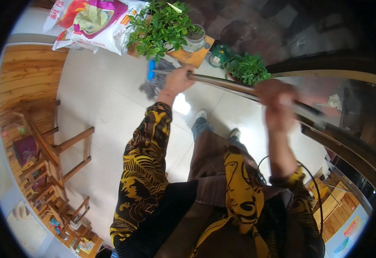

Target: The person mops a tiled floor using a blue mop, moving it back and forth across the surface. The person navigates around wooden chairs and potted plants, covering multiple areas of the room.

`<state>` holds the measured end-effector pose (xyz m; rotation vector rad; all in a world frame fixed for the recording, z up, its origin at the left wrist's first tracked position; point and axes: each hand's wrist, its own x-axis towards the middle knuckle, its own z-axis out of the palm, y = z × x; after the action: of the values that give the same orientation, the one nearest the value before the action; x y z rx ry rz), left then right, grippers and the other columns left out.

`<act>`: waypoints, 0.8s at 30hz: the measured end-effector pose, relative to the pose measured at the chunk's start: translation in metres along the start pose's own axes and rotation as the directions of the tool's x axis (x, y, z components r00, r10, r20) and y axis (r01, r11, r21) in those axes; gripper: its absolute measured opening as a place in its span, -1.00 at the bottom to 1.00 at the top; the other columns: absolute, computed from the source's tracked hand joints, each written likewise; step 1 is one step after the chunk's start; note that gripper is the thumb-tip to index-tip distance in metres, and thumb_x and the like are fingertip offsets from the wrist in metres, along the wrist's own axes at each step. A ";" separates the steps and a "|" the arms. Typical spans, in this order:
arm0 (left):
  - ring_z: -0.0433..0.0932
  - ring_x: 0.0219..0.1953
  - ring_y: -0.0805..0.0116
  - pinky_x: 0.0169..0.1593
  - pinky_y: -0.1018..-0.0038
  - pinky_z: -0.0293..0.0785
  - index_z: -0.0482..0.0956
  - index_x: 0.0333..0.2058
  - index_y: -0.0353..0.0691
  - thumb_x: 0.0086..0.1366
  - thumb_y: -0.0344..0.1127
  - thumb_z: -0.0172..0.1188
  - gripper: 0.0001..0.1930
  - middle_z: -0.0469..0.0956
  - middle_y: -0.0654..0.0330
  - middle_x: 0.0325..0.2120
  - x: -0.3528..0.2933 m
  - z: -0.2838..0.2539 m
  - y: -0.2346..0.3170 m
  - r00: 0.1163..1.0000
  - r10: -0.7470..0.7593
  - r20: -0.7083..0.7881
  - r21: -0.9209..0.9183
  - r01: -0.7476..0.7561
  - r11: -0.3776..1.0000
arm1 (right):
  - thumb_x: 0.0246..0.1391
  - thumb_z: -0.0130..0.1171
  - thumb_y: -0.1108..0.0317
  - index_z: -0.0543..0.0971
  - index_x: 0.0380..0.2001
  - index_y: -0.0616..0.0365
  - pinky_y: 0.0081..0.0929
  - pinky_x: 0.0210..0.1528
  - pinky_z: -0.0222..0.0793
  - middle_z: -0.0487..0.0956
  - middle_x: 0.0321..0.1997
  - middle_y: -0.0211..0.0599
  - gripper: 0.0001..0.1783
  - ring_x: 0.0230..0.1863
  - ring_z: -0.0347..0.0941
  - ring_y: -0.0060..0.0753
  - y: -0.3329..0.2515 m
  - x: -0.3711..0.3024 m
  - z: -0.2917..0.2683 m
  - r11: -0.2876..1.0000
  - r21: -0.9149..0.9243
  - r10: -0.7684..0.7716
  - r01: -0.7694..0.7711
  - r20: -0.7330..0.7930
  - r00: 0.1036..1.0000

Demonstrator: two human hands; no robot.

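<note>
A mop with a metal pole stretches across the view. Its blue clamp and dark grey strands lie on the pale tiled floor, close to the potted plants. My left hand is closed round the pole near the mop head. Farther up toward the pole's end, at the right, my right hand grips it too, smeared by motion. The strands are partly hidden behind my left hand and the clamp.
Ahead stand a leafy plant, a glass pot on a wooden board and a smaller plant. White printed sacks lie at the far left. Wooden chairs line the left; a dark glass pane rises at the right.
</note>
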<state>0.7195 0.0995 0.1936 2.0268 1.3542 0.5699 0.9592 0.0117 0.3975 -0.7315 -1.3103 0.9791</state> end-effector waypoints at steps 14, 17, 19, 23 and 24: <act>0.41 -0.12 0.09 -0.08 0.18 0.41 0.51 -0.37 -0.09 -0.02 -0.22 0.23 -0.79 0.53 0.17 -0.34 -0.073 0.231 0.027 0.834 0.004 0.552 0.041 -0.031 0.999 | 0.14 0.00 0.29 0.31 -0.60 0.09 -0.30 -0.11 0.11 0.30 -0.53 -0.35 -0.74 -0.41 0.16 -0.39 -0.036 -0.222 -0.117 0.882 0.061 0.464 -0.467 -0.274 0.842; 0.40 -0.16 0.12 -0.09 0.22 0.37 0.46 -0.42 -0.14 0.03 -0.27 0.19 -0.85 0.50 0.19 -0.37 -0.091 0.285 0.097 0.857 0.031 0.515 0.014 -0.045 0.999 | 0.13 -0.01 0.29 0.30 -0.60 0.09 -0.26 -0.03 0.09 0.29 -0.54 -0.37 -0.74 -0.40 0.16 -0.38 -0.080 -0.271 -0.173 0.884 0.079 0.462 -0.461 -0.301 0.834; 0.41 -0.17 0.11 -0.11 0.20 0.38 0.48 -0.42 -0.14 0.02 -0.29 0.19 -0.85 0.52 0.18 -0.38 -0.097 0.312 0.134 0.817 0.045 0.574 0.014 -0.065 0.998 | 0.13 -0.02 0.27 0.26 -0.62 0.06 -0.30 -0.04 0.07 0.24 -0.55 -0.40 -0.71 -0.41 0.13 -0.40 -0.103 -0.302 -0.198 0.887 0.061 0.445 -0.458 -0.376 0.813; 0.47 -0.29 0.08 -0.18 0.19 0.40 0.53 -0.49 -0.14 -0.04 -0.33 0.20 -0.91 0.53 0.13 -0.49 -0.129 0.398 0.218 0.783 0.214 0.584 -0.143 -0.160 0.977 | 0.12 -0.02 0.22 0.20 -0.62 0.01 -0.37 0.00 0.07 0.17 -0.55 -0.44 -0.69 -0.41 0.11 -0.43 -0.172 -0.381 -0.243 0.867 0.011 0.423 -0.498 -0.546 0.723; 0.50 -0.41 0.08 -0.28 0.17 0.42 0.49 -0.61 -0.14 -0.02 -0.29 0.15 -0.90 0.51 0.12 -0.59 -0.145 0.411 0.233 0.785 0.207 0.584 -0.131 -0.161 0.978 | 0.11 0.02 0.23 0.23 -0.61 0.03 -0.34 0.00 0.09 0.17 -0.55 -0.44 -0.70 -0.41 0.11 -0.43 -0.184 -0.401 -0.251 0.871 0.062 0.416 -0.487 -0.618 0.666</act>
<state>1.0864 -0.2058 0.0648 2.0431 0.7458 0.0314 1.2442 -0.4055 0.3473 -1.3829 -0.5986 0.9364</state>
